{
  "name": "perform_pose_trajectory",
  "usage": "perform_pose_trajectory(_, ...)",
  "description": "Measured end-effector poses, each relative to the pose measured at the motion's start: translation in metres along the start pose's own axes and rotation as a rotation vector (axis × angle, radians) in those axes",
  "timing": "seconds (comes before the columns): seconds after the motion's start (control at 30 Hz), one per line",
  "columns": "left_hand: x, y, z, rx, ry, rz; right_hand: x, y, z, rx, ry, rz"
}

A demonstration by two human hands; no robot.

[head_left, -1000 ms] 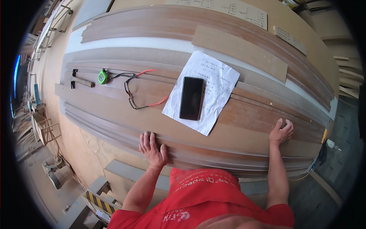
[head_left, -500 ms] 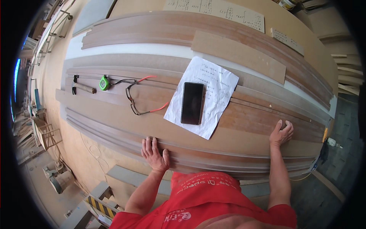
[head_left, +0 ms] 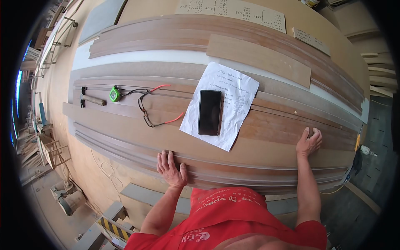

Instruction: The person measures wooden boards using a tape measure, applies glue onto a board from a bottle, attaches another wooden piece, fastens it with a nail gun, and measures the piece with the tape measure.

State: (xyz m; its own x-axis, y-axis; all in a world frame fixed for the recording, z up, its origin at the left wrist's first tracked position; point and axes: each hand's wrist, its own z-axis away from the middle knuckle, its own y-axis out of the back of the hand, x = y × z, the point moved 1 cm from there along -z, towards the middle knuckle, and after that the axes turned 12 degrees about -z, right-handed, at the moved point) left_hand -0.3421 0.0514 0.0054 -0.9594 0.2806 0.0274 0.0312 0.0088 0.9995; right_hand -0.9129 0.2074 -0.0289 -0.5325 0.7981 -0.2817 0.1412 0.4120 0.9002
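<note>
My left hand [head_left: 171, 170] rests on the grooved wooden strips [head_left: 233, 170] along the near edge, its fingers flat and the thumb apart. Further right, my right hand [head_left: 309, 142] lies on a brown board [head_left: 271, 129] with its fingers bent and thumb spread; nothing shows in it. Between the hands and a little farther off, a black phone [head_left: 210, 112] lies on a creased sheet of paper [head_left: 233, 89] with handwriting. Left of the paper are glasses [head_left: 146, 112] with red temple tips, a green tape measure [head_left: 114, 94] and a hammer [head_left: 92, 99] with a wooden handle.
More long moulded strips [head_left: 158, 35] and a loose plain board [head_left: 258, 58] lie toward the back. Boards with written figures [head_left: 233, 14] sit at the far edge. A machine [head_left: 68, 200] stands on the floor at left, and a cable [head_left: 106, 168] trails nearby.
The view has shifted slightly. Both hands keep nearly the same places on the boards, and the phone, paper and tools have not moved.
</note>
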Motion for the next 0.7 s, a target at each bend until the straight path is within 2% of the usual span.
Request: perform_pose_trajectory(0.7, 0.0014, 0.0044, 0.0004, -0.015, 0.003, 0.013, 0.0, -0.0003, -0.0005, 0.0, -0.007, 0.007)
